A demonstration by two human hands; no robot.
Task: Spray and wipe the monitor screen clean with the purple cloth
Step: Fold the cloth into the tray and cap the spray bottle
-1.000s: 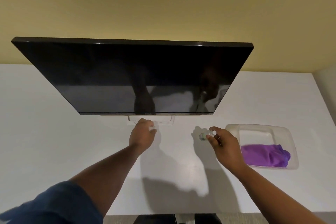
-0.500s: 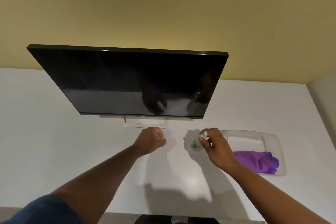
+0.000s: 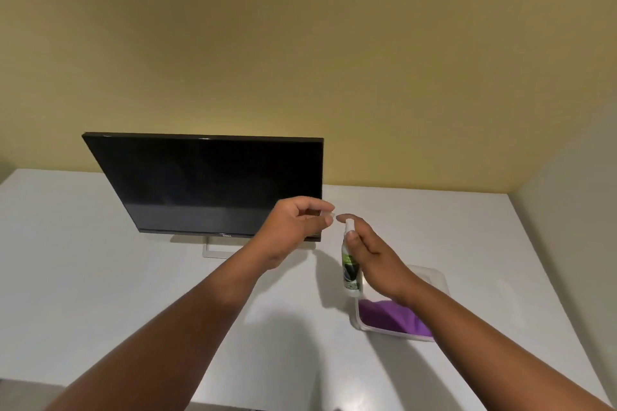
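Note:
The black monitor [image 3: 207,182] stands on the white desk [image 3: 83,277], its screen dark. My right hand [image 3: 370,253] holds a small white spray bottle [image 3: 350,272] with a green and black label upright, just right of the monitor's lower right corner. My left hand [image 3: 293,227] is raised in front of that corner and pinches a small clear cap [image 3: 327,212] close to the bottle's nozzle. The purple cloth [image 3: 390,317] lies crumpled in a clear tray [image 3: 434,277], partly hidden behind my right forearm.
A yellow wall rises behind the desk and a pale wall closes the right side. The monitor's white stand [image 3: 213,252] rests on the desk below the screen. The desk's front edge runs under my forearms.
My right hand has lifted the spray bottle off the desk. My left hand moved right and up to the bottle's top and now pinches the cap. The view has pulled back.

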